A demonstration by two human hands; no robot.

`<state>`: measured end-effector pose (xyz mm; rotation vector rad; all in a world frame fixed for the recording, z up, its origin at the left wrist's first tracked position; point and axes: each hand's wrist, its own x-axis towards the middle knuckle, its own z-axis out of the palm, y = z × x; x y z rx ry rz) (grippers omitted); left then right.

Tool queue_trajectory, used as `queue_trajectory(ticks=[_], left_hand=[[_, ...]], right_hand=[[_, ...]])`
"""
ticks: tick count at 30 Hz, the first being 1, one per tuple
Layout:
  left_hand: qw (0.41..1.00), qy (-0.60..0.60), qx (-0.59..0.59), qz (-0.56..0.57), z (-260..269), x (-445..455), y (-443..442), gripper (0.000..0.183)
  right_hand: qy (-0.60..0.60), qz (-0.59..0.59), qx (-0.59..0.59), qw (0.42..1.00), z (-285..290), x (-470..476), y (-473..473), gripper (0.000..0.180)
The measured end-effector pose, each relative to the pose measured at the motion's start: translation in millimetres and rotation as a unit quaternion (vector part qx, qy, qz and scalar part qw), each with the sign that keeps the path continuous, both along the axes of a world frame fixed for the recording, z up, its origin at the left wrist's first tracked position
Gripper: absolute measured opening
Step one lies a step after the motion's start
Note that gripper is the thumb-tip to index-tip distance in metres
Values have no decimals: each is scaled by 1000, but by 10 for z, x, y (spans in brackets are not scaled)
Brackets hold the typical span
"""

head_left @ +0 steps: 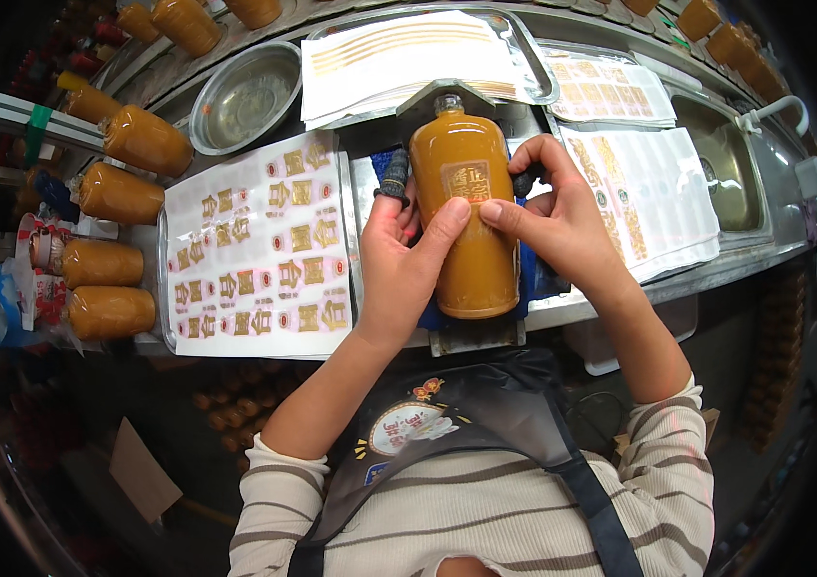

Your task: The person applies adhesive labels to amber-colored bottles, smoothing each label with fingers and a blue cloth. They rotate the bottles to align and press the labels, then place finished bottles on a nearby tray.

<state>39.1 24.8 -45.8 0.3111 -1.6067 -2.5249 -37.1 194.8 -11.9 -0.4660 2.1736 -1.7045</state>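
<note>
An amber-brown glazed bottle with a clear neck lies on a blue cloth over a metal stand, its neck pointing away from me. A gold-lettered decal sits on its upper front. My left hand grips the bottle's left side, the thumb at the decal's lower edge; a black finger cover is on one finger. From the right, my right hand holds the bottle, its thumb close to the left one near the same edge. A black cover shows on one of its fingers too.
Decal sheets lie on a tray at left, with more sheets at right. Striped sheets and a metal bowl are behind. Several brown bottles line the left; a sink is at far right.
</note>
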Motion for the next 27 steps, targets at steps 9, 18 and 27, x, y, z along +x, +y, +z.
queue_trajectory(ticks=[9, 18, 27], left_hand=[[997, -12, 70, 1, 30, 39, -87, 42], [999, 25, 29, 6, -41, 27, -13, 42], [999, 18, 37, -7, 12, 57, -58, 51]], right_hand=[[-58, 0, -63, 996, 16, 8, 20, 30], [-25, -10, -27, 999, -10, 41, -19, 42], [-86, -46, -65, 993, -37, -134, 58, 20]])
